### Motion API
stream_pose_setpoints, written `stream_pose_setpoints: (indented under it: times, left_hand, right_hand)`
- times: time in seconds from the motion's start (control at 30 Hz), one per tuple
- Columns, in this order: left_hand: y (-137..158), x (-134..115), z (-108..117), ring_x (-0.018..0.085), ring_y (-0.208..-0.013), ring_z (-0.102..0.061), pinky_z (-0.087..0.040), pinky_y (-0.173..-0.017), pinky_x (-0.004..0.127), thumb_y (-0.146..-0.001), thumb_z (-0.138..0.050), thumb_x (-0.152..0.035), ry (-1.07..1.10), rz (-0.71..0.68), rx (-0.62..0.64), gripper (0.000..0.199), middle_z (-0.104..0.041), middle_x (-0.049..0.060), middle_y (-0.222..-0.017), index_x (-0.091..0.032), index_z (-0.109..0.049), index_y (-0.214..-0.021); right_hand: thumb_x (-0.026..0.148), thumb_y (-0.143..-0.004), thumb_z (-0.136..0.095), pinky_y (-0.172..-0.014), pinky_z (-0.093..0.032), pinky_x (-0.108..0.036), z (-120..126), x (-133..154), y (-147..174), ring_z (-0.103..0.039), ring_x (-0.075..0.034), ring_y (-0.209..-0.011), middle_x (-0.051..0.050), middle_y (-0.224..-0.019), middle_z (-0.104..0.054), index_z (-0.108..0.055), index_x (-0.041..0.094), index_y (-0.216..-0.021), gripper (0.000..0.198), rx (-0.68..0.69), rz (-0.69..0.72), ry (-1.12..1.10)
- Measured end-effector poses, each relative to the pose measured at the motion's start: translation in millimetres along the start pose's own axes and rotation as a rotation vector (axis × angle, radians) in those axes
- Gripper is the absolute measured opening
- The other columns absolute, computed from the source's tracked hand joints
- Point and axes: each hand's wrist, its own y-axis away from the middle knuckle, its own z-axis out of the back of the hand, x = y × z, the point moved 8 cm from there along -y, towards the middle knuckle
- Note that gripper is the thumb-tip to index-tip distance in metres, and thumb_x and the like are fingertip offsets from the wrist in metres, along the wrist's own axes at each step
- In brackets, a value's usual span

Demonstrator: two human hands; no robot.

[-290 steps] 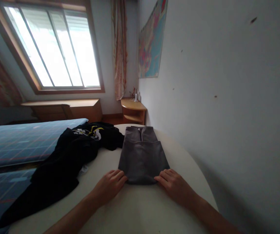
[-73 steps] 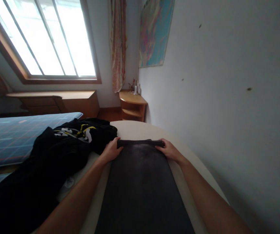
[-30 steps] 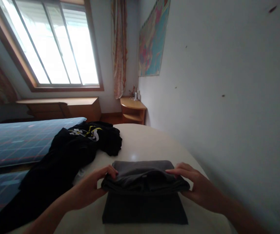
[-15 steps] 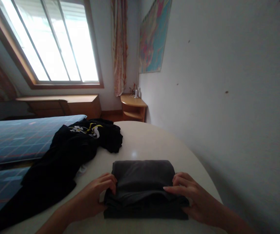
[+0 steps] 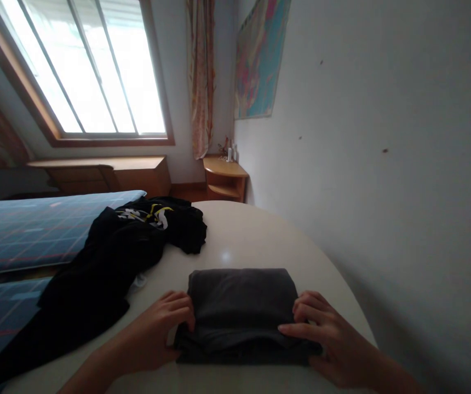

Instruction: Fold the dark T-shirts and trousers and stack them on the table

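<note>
A dark grey garment, folded into a thick rectangle, lies near the front of the pale table. At its left side, my left hand grips the folded layers, fingers curled over the edge and thumb low. My right hand holds the right side in the same way, with its index finger lying on top of the cloth. Loose layers show along the near edge. To the left, a black garment with a white and yellow print lies crumpled, partly on the table.
Blue plaid mattresses adjoin the table on the left. A white wall runs along the right, with a map on it. Behind stand a wooden desk under the window and a small corner shelf.
Both hands keep hold of the garment's sides. The near edge of the bundle looks slightly flatter and the loose front layers sit a little lower. The view has shifted slightly.
</note>
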Motion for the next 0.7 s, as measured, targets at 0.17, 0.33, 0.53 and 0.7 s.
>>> stream_pose_setpoints:
  times: [0.17, 0.33, 0.53, 0.7]
  left_hand:
    - [-0.2, -10.5, 0.6, 0.020, -0.089, -0.055, -0.038, -0.089, 0.035, -0.068, -0.074, -0.027, -0.031, -0.077, -0.002, 0.024, -0.063, 0.001, -0.089, -0.023, -0.057, -0.084]
    - [-14.6, -34.2, 14.6, 0.021, -0.090, -0.056, -0.041, -0.088, 0.038, -0.094, -0.051, -0.033, -0.071, -0.189, -0.086, 0.025, -0.064, 0.005, -0.093, -0.022, -0.060, -0.074]
    - [-65.0, -42.6, 26.8, 0.027, -0.126, -0.052, -0.041, -0.107, 0.047, -0.097, -0.044, -0.029, -0.172, 0.025, -0.377, 0.024, -0.055, 0.011, -0.141, -0.022, -0.064, -0.110]
    - [-87.4, -16.7, -23.8, 0.031, -0.146, -0.034, -0.031, -0.117, 0.053, -0.096, -0.042, -0.026, -0.285, 0.177, -0.275, 0.053, -0.040, 0.017, -0.155, -0.015, -0.041, -0.148]
  right_hand:
    - [0.028, -0.074, -0.066, -0.095, -0.037, -0.045, -4.9, 5.5, -6.3, -0.058, -0.024, -0.091, -0.005, -0.087, -0.064, -0.067, 0.025, -0.114, 0.039, 0.122, -0.041, -0.005]
    - [0.041, -0.098, -0.048, -0.082, -0.038, -0.037, -3.3, 7.1, -31.6, -0.055, -0.018, -0.076, -0.002, -0.070, -0.061, -0.066, 0.022, -0.073, 0.037, 0.108, -0.106, 0.002]
    - [0.040, -0.097, -0.052, -0.099, -0.042, -0.043, -6.3, -2.0, -89.8, -0.059, -0.025, -0.108, -0.010, -0.116, -0.069, -0.067, 0.021, -0.112, 0.028, -0.004, -0.288, 0.081]
    - [0.046, -0.099, -0.043, -0.119, -0.024, -0.053, -52.1, -12.4, -100.3, -0.034, -0.032, -0.144, -0.015, -0.156, -0.040, -0.038, 0.018, -0.152, 0.060, 0.044, -0.327, 0.165]
